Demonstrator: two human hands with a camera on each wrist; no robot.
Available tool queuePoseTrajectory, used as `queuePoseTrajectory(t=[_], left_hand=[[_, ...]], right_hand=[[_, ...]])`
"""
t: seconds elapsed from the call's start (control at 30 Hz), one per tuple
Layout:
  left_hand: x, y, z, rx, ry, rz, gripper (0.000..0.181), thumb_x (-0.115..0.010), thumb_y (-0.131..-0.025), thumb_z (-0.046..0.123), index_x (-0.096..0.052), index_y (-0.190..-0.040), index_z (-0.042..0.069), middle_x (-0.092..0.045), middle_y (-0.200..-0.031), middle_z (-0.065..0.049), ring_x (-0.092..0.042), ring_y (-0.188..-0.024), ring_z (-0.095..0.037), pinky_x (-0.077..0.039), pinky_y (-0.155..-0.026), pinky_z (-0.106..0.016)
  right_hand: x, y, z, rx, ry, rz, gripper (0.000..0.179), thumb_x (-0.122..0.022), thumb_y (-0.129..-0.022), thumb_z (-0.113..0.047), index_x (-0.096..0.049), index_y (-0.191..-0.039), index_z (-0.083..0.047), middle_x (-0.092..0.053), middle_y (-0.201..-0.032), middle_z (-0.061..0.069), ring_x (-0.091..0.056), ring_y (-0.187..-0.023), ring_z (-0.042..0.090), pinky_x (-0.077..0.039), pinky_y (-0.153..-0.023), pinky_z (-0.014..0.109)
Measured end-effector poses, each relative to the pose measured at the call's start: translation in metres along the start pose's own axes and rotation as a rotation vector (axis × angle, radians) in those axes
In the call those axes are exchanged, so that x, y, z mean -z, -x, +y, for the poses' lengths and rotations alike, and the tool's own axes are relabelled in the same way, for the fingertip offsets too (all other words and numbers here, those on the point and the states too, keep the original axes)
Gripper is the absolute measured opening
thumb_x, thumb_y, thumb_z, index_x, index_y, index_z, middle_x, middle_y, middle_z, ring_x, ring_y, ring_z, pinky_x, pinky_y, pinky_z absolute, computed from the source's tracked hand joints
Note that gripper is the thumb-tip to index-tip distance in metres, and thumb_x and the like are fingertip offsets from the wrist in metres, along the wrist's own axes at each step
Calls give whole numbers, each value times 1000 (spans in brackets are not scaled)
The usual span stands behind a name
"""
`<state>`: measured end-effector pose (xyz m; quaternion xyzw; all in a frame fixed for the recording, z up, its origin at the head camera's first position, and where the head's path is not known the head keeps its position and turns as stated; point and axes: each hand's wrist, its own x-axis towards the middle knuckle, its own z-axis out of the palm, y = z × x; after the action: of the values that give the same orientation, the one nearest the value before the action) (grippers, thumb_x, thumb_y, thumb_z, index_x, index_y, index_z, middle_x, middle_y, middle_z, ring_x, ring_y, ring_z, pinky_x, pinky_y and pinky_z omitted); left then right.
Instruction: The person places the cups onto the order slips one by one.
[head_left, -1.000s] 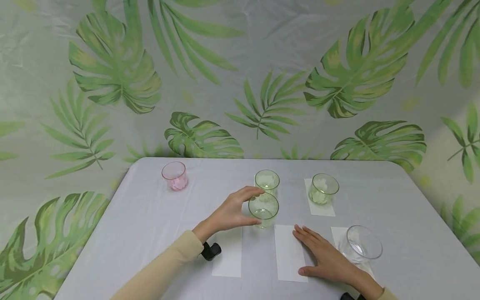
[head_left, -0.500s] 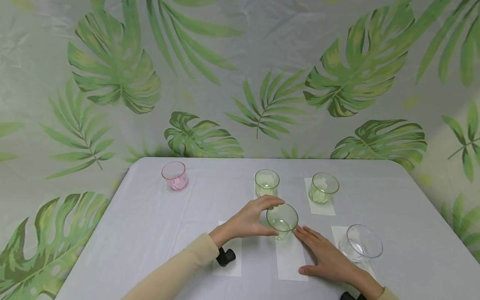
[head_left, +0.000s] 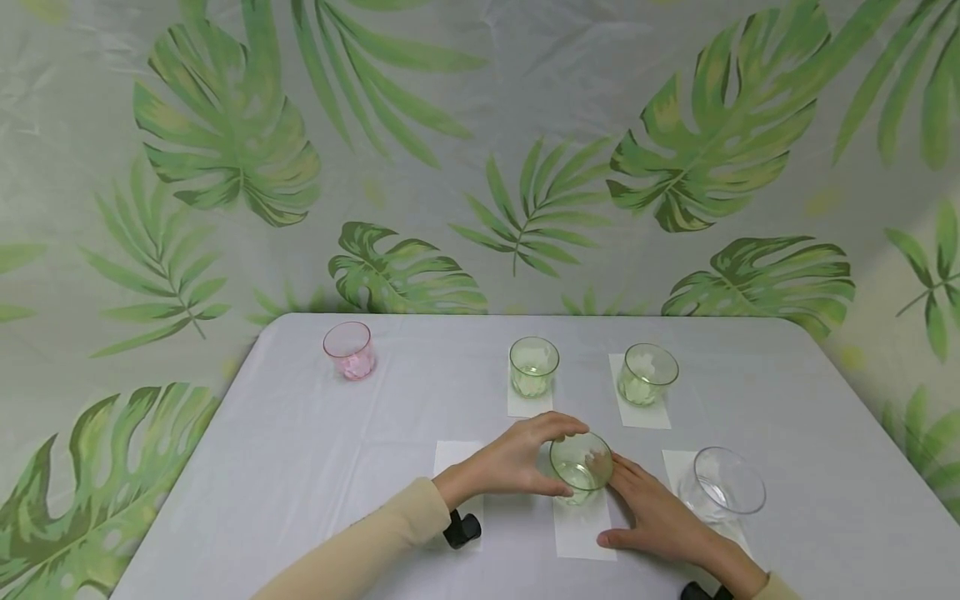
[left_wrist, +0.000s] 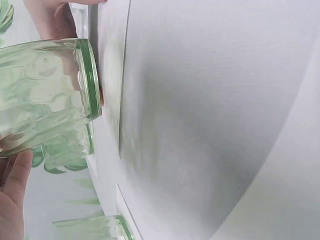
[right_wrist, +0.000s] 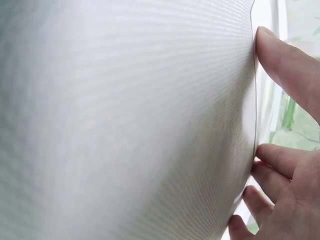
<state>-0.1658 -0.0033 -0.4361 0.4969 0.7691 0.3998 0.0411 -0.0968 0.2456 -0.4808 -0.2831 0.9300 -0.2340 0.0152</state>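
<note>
My left hand grips a pale green glass by its side, thumb near the front and fingers at the back of the rim. The glass stays upright, close over the far part of a white paper strip. In the left wrist view, the base of the green glass faces the white surface. My right hand lies low at the strip's right side, fingers extended and thumb spread. Its fingertips touch the paper's edge in the right wrist view, holding nothing. The glass overlaps the right fingertips in the head view.
Two green glasses stand on paper strips at the back. A clear glass stands on a strip beyond my right hand. The pink glass is at the back left. Another paper strip lies partly under my left wrist.
My left hand has carried the green glass rightward and nearer, from in front of the back green glass to over the middle strip. The right hand has stayed put.
</note>
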Motion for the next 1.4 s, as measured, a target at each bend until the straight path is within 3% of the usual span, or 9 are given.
queuePoseTrajectory(t=[0.23, 0.43, 0.77, 0.83, 0.9, 1.03, 1.2, 1.4], left_hand=[[-8, 0, 2, -36, 2, -17, 75, -85, -73, 18, -48, -135, 2, -50, -134, -8, -51, -118, -16, -38, -99, -17], [-13, 1, 4, -22, -13, -48, 75, -86, -72, 18, -48, -135, 2, -50, -133, -8, -47, -121, -12, -36, -101, -19], [-15, 3, 4, -24, -48, -80, 80, -84, -74, 22, -42, -140, 4, -45, -137, -8, -40, -129, -13, -32, -106, -21], [-14, 4, 4, -24, -53, -79, 81, -84, -74, 23, -41, -140, 4, -44, -139, -8, -39, -130, -13, -31, -107, -22], [-13, 5, 4, -18, -57, -76, 82, -84, -74, 24, -41, -141, 4, -43, -140, -8, -38, -131, -13, -30, -107, -23], [-5, 8, 2, 1, -62, -61, 83, -84, -74, 26, -40, -142, 5, -42, -142, -7, -36, -133, -13, -29, -108, -23], [11, 18, -5, 42, -60, -15, 82, -84, -75, 27, -40, -142, 6, -43, -142, -5, -36, -132, -12, -30, -108, -25], [32, 36, -16, 118, -60, 59, 80, -82, -77, 28, -42, -142, 8, -44, -141, -3, -38, -132, -15, -33, -108, -31]], right_hand=[[3, 0, -3, -39, -25, -5, 101, -72, -74, -58, -38, -140, 9, -38, -143, 26, -34, -132, 41, -31, -103, 49], [0, 0, -1, -13, -42, 34, 97, -74, -73, -55, -40, -140, 7, -40, -143, 24, -34, -132, 40, -16, -108, 18], [-1, 0, -1, 4, -77, 37, 97, -73, -74, -56, -40, -140, 7, -40, -143, 25, -33, -132, 43, 0, -102, 4], [0, 1, -2, -6, -84, 37, 97, -74, -74, -55, -40, -140, 6, -39, -143, 25, -34, -132, 42, -9, -108, 11], [1, 1, -3, -21, -100, 36, 97, -75, -74, -54, -39, -141, 5, -39, -143, 26, -35, -132, 42, -22, -112, 28], [5, 3, -6, -63, -144, 33, 98, -76, -74, -52, -33, -146, -1, -37, -145, 23, -35, -132, 40, -35, -100, 59], [13, 1, -13, -63, -168, 50, 97, -77, -76, -48, -30, -149, -6, -36, -148, 17, -32, -134, 39, -34, -99, 61], [25, -4, -22, -62, -175, 56, 101, -79, -74, -48, -25, -152, -12, -31, -150, 19, -30, -134, 39, -33, -100, 60]])
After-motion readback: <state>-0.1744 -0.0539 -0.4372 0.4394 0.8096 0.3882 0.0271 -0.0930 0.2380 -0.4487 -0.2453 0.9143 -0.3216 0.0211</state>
